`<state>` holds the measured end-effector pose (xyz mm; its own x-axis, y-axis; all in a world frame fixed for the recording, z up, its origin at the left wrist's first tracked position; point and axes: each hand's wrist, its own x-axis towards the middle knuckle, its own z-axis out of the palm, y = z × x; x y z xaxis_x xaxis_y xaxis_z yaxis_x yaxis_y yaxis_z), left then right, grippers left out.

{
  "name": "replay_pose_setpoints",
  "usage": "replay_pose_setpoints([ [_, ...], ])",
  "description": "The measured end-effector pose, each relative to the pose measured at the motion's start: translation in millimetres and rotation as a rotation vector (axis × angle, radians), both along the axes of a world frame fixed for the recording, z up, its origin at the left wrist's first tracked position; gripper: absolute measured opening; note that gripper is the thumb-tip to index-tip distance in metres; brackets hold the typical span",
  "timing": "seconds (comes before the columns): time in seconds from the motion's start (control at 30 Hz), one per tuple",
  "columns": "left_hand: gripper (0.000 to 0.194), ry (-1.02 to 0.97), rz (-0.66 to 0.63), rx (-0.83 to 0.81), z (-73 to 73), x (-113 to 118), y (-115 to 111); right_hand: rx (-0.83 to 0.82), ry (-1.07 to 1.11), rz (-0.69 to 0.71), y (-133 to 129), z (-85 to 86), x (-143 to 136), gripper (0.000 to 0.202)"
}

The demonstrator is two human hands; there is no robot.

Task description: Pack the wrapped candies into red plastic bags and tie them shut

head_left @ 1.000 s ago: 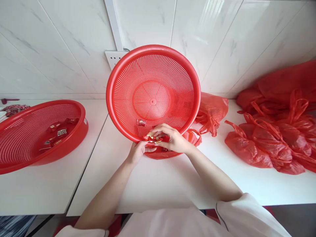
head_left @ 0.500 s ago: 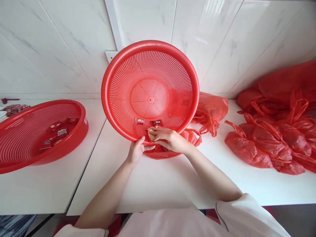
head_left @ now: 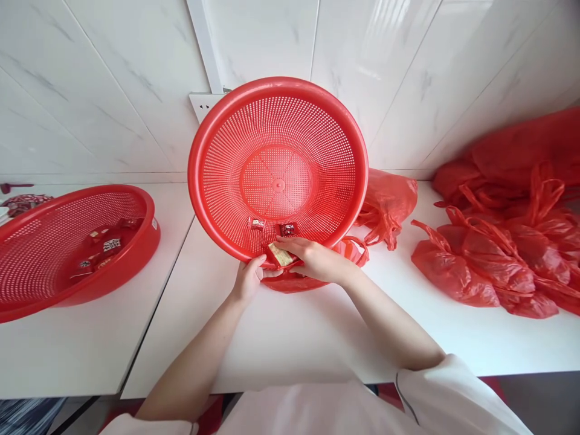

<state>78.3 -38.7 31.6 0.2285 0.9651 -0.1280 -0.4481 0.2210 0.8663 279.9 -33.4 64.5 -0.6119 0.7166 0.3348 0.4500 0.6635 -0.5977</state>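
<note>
Far L: L basket on desk, a few small pkts inside. Next, mid basket, tipped, mouth twd person; L hand clamped on its front rim, thumb on top, fingers under. Firm grip's wise here, b/c a slip could swing it. Two dark pkts sit low inside. Gold pkt is at the front rim, under R hand; R fingers close tog. over it, thumb hidden, so can't tell if it's pinched. Prob. best handled w/ fingertips, light touch, so wrapper doesn't snag on the rim. Front bag is just below, mostly hidden. Further R: rear bag nr wall, then bag pile.
</note>
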Motion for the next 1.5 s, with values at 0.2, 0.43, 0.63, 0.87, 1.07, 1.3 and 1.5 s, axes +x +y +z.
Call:
replay_pose_setpoints([
  [0.2, 0.034, -0.002, -0.035, -0.011, 2.4, -4, 4, -0.262, 0.320, -0.166, 1, 16.4, 11, 0.023],
  [0.43, 0.032, 0.018, -0.046, 0.007, 2.2, -4, 1, -0.787, 1.006, -0.425, 14, 17.7, 24, 0.041],
  [0.63, 0.036, 0.042, -0.081, 0.026, 0.9, -4, 0, -0.709, 1.011, -0.393, 11, 16.8, 17, 0.042],
  [0.87, 0.046, 0.032, -0.123, 0.024, -0.1, -5, -1, -0.589, 1.009, -0.360, 12, 10.5, 12, 0.036],
  [1.07, 0.050, 0.034, -0.116, 0.032, -1.0, -5, -1, -0.551, 0.983, -0.431, 9, 11.5, 12, 0.030],
  [1.3, 0.043, 0.061, -0.110, 0.037, -1.6, -5, -1, -0.338, 0.601, -0.584, 10, 15.6, 20, 0.036],
  [1.5, 0.041, 0.064, -0.144, 0.016, -4.9, -4, -2, -0.078, 0.265, -0.473, 5, 19.9, 20, 0.016],
])
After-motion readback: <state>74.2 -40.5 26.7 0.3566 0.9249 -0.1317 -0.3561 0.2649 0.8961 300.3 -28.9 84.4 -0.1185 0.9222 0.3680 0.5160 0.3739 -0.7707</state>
